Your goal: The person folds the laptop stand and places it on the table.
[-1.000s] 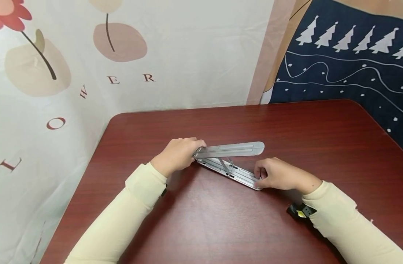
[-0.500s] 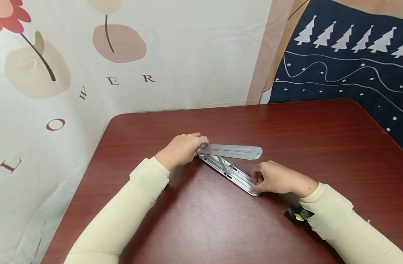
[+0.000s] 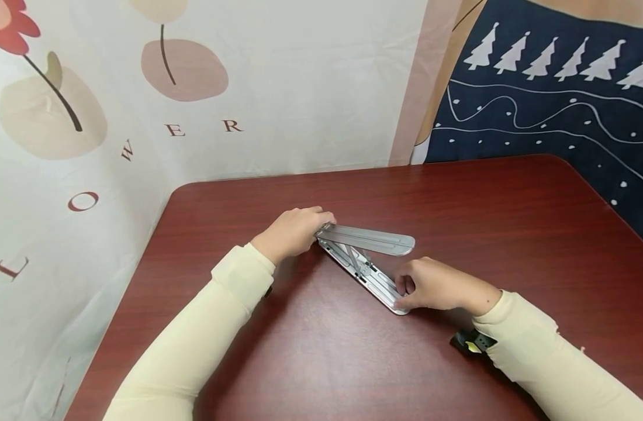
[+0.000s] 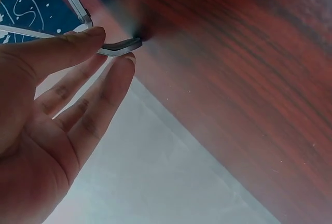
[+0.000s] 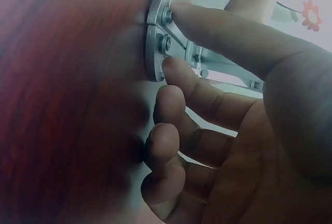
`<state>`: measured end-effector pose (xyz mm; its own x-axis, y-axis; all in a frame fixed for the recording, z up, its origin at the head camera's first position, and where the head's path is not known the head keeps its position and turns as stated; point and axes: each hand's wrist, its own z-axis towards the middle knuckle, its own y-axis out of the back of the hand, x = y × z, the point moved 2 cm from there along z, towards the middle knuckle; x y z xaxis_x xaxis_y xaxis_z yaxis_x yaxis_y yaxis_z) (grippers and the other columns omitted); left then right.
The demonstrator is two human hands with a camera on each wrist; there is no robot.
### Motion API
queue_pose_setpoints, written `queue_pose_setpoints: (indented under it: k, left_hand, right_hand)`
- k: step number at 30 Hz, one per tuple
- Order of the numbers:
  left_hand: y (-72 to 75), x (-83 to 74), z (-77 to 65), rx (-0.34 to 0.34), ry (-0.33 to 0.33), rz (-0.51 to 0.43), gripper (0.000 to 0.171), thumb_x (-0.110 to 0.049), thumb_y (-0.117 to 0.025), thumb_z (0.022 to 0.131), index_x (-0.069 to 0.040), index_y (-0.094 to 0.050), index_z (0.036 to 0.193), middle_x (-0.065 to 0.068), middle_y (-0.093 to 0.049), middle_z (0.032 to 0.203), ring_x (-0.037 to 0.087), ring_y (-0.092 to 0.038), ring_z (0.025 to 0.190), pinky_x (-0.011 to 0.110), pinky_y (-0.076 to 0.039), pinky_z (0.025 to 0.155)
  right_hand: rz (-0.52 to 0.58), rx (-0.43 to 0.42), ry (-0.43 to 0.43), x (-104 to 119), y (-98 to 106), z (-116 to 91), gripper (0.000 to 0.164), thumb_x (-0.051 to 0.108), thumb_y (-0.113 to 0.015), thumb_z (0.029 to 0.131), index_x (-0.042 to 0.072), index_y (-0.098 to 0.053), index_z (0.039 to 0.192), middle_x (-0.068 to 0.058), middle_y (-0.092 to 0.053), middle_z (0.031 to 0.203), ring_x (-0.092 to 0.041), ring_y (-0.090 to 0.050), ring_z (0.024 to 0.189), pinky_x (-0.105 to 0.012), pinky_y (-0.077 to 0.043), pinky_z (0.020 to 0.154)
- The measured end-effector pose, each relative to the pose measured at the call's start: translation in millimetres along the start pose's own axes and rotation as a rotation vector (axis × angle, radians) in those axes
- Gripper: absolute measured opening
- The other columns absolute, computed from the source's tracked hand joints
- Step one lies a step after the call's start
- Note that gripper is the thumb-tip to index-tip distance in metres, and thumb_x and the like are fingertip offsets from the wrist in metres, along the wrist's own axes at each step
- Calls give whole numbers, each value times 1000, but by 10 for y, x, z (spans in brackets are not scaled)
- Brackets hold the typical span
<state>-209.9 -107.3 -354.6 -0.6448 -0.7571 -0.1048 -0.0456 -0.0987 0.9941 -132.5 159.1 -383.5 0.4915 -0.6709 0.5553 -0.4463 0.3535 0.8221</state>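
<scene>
A silver folding laptop stand (image 3: 371,238) lies partly unfolded on the table, its upper bar raised over the base in a narrow V, with thin struts between them. At the joined end my left hand (image 3: 295,231) pinches the metal; in the left wrist view, thumb and fingertips meet on a bent metal lip (image 4: 120,47). My right hand (image 3: 437,283) holds the base's near end. In the right wrist view, thumb and index finger pinch the rounded base end (image 5: 154,42), where small round studs show, while the other fingers curl loosely below.
The dark red wooden table (image 3: 321,362) extends all round the stand. A white cloth with flower prints (image 3: 311,88) hangs behind and to the left. A navy cloth with white trees (image 3: 542,105) hangs at the back right. A black strap device (image 3: 471,341) sits under the right sleeve.
The joined end has moved slightly away and to the right with my left hand. The near base end has shifted left and closer to me with my right hand, turning the stand.
</scene>
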Motion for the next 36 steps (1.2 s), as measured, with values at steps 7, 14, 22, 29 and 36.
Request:
queue_pose_setpoints:
  k: [7, 14, 22, 29, 36]
  left_hand:
    - [8, -20, 69, -22, -29, -23, 43, 12, -58, 87, -17, -67, 117, 6, -68, 107, 30, -69, 84, 42, -56, 77]
    - [-17, -37, 122, -28, -40, 2, 43, 12, -59, 87, -17, -67, 117, 6, -68, 107, 31, -69, 82, 42, -56, 76]
    - [-32, -48, 176, -33, -49, 13, 46, 15, -60, 85, -18, -67, 116, 5, -68, 109, 31, -68, 78, 42, -56, 74]
    - [-44, -61, 217, -56, -72, 2, 47, 17, -58, 84, -17, -67, 115, 6, -68, 108, 31, -68, 76, 42, -56, 74]
    - [-65, -69, 248, -49, -86, 12, 50, 18, -57, 82, -18, -65, 116, 6, -67, 109, 31, -69, 79, 42, -57, 75]
  right_hand:
    - [-2, -22, 21, 25, -45, 7, 27, 24, -84, 73, 22, -58, 67, 14, -48, 60, 2, -43, 55, -19, -38, 55]
    - [-1, -49, 25, 77, -77, -11, 27, 27, -84, 72, 22, -58, 67, 14, -50, 60, 3, -44, 55, -19, -38, 53]
    - [-16, -53, 14, 136, -123, 0, 28, 28, -84, 71, 24, -57, 65, 15, -49, 58, 3, -43, 53, -19, -38, 52]
    - [-16, -52, 34, 176, -156, 3, 27, 26, -84, 72, 24, -58, 65, 15, -48, 59, 4, -43, 54, -18, -37, 52]
    - [-18, -43, 39, 238, -174, -1, 24, 26, -83, 75, 23, -60, 68, 15, -49, 60, 4, -42, 54, -18, -37, 52]
